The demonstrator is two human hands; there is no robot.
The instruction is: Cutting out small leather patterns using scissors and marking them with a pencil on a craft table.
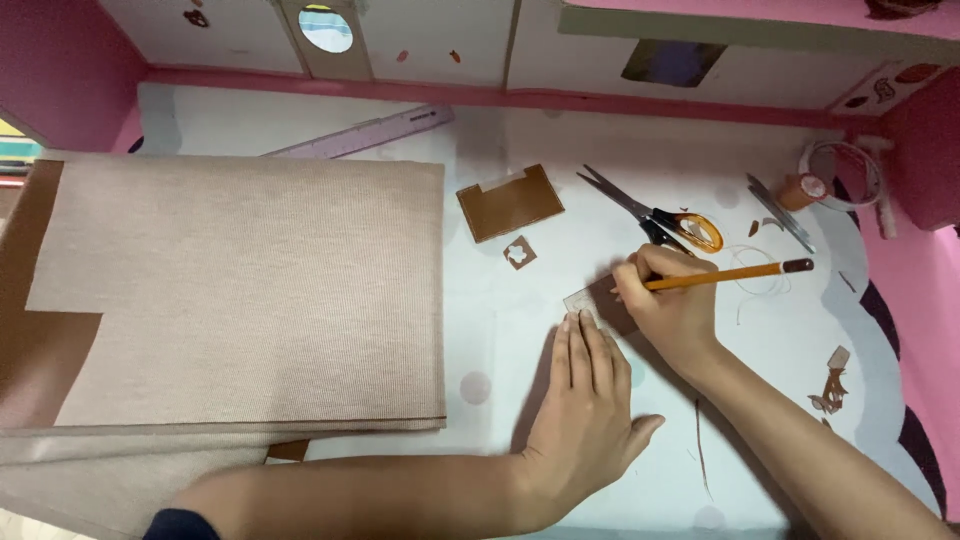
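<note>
My left hand (585, 400) lies flat on the white desk, its fingertips pressing a small pale card piece (580, 301) down. My right hand (670, 300) grips an orange pencil (735, 274) with its tip at that piece, over a small brown scrap (608, 300). The pencil's dark end points to the right.
A large folded beige fabric (240, 290) covers the left of the desk (500, 340). A brown cut piece (510, 203), a small brown square with a cut-out (519, 253), orange-handled scissors (660, 215), a purple ruler (365, 132), a thread spool (805, 189), and brown scraps (830, 385) lie around.
</note>
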